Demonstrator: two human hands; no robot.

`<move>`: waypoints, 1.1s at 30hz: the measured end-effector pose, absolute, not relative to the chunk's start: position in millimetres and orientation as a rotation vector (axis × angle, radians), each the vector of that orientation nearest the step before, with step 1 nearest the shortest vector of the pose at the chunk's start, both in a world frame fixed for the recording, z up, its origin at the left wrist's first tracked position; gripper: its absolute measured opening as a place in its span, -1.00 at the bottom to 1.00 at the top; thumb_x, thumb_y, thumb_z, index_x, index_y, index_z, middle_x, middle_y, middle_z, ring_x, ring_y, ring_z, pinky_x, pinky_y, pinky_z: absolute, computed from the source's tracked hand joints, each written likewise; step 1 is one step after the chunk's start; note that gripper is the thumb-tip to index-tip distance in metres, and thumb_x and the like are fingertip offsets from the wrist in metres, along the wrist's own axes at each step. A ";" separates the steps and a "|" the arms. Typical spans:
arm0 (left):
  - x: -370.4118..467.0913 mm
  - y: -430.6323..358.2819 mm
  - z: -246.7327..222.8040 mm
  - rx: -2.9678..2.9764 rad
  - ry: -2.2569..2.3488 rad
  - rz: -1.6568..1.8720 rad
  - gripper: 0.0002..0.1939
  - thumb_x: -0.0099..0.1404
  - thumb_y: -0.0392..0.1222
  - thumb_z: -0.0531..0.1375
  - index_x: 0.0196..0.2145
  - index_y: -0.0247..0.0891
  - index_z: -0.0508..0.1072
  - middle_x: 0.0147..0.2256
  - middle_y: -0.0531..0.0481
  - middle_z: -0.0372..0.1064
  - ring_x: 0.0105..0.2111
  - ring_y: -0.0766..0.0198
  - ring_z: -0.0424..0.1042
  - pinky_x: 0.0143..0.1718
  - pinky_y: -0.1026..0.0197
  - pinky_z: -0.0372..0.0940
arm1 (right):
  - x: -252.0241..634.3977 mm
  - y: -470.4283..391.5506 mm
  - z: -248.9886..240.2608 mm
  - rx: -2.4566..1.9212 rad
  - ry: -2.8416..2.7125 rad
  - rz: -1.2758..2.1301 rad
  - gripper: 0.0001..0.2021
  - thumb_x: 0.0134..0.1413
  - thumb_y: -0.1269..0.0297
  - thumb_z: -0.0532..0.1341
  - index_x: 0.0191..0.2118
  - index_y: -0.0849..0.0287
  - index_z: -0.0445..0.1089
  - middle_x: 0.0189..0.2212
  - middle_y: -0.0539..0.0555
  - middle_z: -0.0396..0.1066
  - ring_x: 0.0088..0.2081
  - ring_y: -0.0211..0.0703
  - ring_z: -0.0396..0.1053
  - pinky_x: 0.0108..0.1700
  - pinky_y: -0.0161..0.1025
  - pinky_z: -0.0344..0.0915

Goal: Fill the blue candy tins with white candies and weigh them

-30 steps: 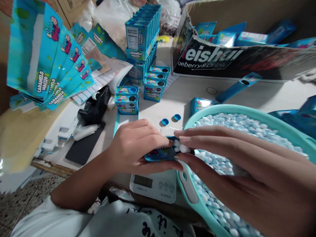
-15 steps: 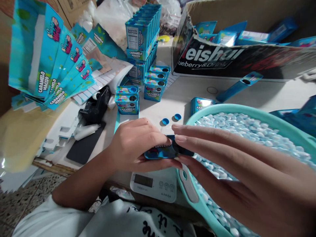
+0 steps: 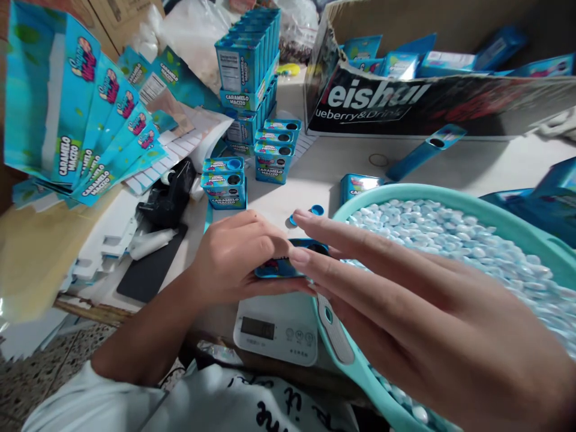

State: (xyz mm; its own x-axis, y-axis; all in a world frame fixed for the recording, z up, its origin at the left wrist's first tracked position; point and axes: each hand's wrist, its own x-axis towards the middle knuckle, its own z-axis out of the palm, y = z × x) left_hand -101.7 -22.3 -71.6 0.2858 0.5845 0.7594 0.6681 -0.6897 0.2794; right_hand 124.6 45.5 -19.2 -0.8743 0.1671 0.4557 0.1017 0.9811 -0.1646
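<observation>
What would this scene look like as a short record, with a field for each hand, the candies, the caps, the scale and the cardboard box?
Left hand: holding a blue container
Right hand: fingers stretched over the container; any candy in them is hidden
Candies: many, in a teal basin
Caps: two, blue, one partly hidden by a finger
Scale: white, beside the basin
Cardboard box: at the back right, holding blue packages

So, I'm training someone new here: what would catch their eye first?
Probably the large turquoise basin holding many pale candies, at the right. Next, the fanned blue cartons at the upper left; then, near the middle, the small blue container in the left grip.
</observation>
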 end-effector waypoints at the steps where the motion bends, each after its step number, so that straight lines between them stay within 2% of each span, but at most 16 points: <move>1: -102.4 -22.2 -72.0 -2.446 -1.205 -1.360 -0.80 0.52 -0.03 0.16 -0.24 -0.16 0.42 -0.37 0.03 0.56 -0.37 0.25 0.55 -0.33 0.15 0.44 | 124.9 45.8 -19.3 -0.187 -2.637 0.187 -0.53 0.35 0.48 0.12 0.32 0.12 0.28 0.34 0.17 0.31 0.08 -0.03 0.54 -0.03 -0.14 0.58; 5: -102.9 -20.8 -78.1 -2.401 -1.300 -1.266 -0.75 0.53 0.03 0.13 -0.25 -0.15 0.43 -0.35 0.05 0.57 -0.37 0.27 0.54 -0.31 0.16 0.42 | 127.1 47.3 -20.1 -0.216 -2.625 0.196 -0.50 0.33 0.48 0.14 0.33 0.07 0.28 0.34 0.17 0.30 0.21 0.04 0.45 0.08 -0.11 0.57; 8: -103.0 -18.2 -83.8 -2.398 -1.287 -1.261 -0.70 0.52 0.08 0.16 -0.25 -0.20 0.42 -0.34 0.01 0.58 -0.36 0.26 0.53 -0.29 0.19 0.39 | 129.5 46.4 -18.9 -0.313 -2.612 0.143 -0.48 0.29 0.51 0.16 0.31 0.03 0.29 0.34 0.14 0.30 0.17 0.04 0.48 0.05 -0.11 0.59; 12: -104.3 -16.9 -86.4 -2.508 -1.477 -1.162 -0.56 0.55 0.18 0.03 -0.20 -0.25 0.45 -0.32 -0.04 0.57 -0.31 0.22 0.55 -0.28 0.21 0.36 | 132.1 45.3 -16.7 -0.363 -2.591 0.095 -0.51 0.28 0.50 0.17 0.28 0.05 0.30 0.32 0.12 0.32 0.14 0.04 0.50 0.02 -0.08 0.59; 15: -107.0 -18.2 -82.8 -2.620 -1.750 -1.076 -0.52 0.52 0.24 0.03 -0.14 -0.23 0.46 -0.23 -0.04 0.58 -0.23 0.20 0.58 -0.26 0.22 0.39 | 132.7 47.3 -17.2 -0.313 -2.597 0.099 -0.54 0.31 0.46 0.16 0.27 0.09 0.29 0.32 0.15 0.32 0.16 0.06 0.48 -0.03 -0.08 0.59; 18: -111.6 -21.8 -74.2 -2.592 -1.745 -1.079 -0.45 0.38 0.36 0.16 -0.11 -0.22 0.48 -0.06 -0.14 0.57 -0.07 0.10 0.57 -0.12 0.13 0.44 | 131.1 49.6 -18.2 -0.305 -2.608 0.118 -0.55 0.34 0.43 0.15 0.29 0.07 0.26 0.33 0.15 0.31 0.20 0.04 0.45 0.04 -0.09 0.57; 20: -114.2 -27.7 -67.4 -2.484 -1.571 -1.144 -0.52 0.33 0.30 0.26 -0.19 -0.21 0.49 -0.09 -0.15 0.55 -0.09 0.11 0.54 -0.10 0.11 0.43 | 129.1 49.7 -17.7 -0.328 -2.606 0.132 -0.55 0.35 0.42 0.15 0.30 0.07 0.25 0.33 0.15 0.30 0.22 0.01 0.42 0.14 -0.09 0.52; 22: -114.1 -37.8 -63.6 -2.427 -1.416 -1.122 -0.66 0.35 0.13 0.35 -0.33 -0.19 0.45 -0.31 -0.01 0.51 -0.32 0.25 0.47 -0.28 0.20 0.35 | 127.6 48.7 -15.3 -0.342 -2.572 0.135 -0.57 0.36 0.43 0.16 0.29 0.08 0.25 0.33 0.15 0.31 0.23 -0.03 0.42 0.20 -0.10 0.47; 25: -107.9 -58.0 -71.8 -2.419 -1.377 -0.831 -0.64 0.39 -0.13 0.35 -0.51 -0.20 0.35 -0.59 0.16 0.27 -0.56 0.35 0.21 -0.51 0.20 0.08 | 129.9 48.8 -8.0 -0.360 -2.468 0.120 -0.56 0.33 0.45 0.20 0.27 0.06 0.27 0.29 0.10 0.36 0.18 -0.09 0.45 0.21 -0.16 0.42; 27: -101.4 -70.2 -87.3 -2.369 -1.462 -0.681 -0.63 0.44 -0.19 0.28 -0.54 -0.21 0.37 -0.61 0.13 0.28 -0.56 0.31 0.24 -0.52 0.16 0.05 | 136.8 52.7 -3.5 -0.445 -2.440 0.085 -0.61 0.36 0.39 0.18 0.24 0.01 0.28 0.25 0.05 0.40 0.09 -0.09 0.49 0.15 -0.13 0.42; 30: -92.0 -81.4 -113.9 -2.315 -1.644 -0.605 -0.65 0.53 -0.11 0.17 -0.43 -0.20 0.52 -0.53 0.07 0.43 -0.50 0.26 0.36 -0.48 0.15 0.18 | 153.2 66.0 -4.5 -0.649 -2.639 -0.004 -0.73 0.45 0.18 0.05 0.15 -0.02 0.33 0.16 0.09 0.45 0.00 0.07 0.52 -0.09 0.02 0.46; 31: -89.2 -83.3 -120.8 -2.300 -1.695 -0.597 -0.65 0.54 -0.08 0.15 -0.39 -0.19 0.56 -0.50 0.05 0.46 -0.49 0.25 0.40 -0.47 0.15 0.22 | 158.2 71.5 -7.4 -0.706 -2.748 -0.023 -0.72 0.43 0.12 0.05 0.11 0.00 0.36 0.13 0.13 0.45 -0.01 0.15 0.52 -0.16 0.05 0.45; 33: -84.1 -85.7 -129.6 -2.262 -1.767 -0.613 -0.65 0.55 -0.05 0.13 -0.33 -0.19 0.59 -0.47 0.03 0.48 -0.46 0.23 0.44 -0.44 0.15 0.27 | 163.8 81.5 -14.6 -0.833 -3.011 0.041 -0.70 0.30 0.08 0.17 0.05 0.05 0.43 0.03 0.19 0.49 -0.07 0.24 0.52 -0.20 0.11 0.44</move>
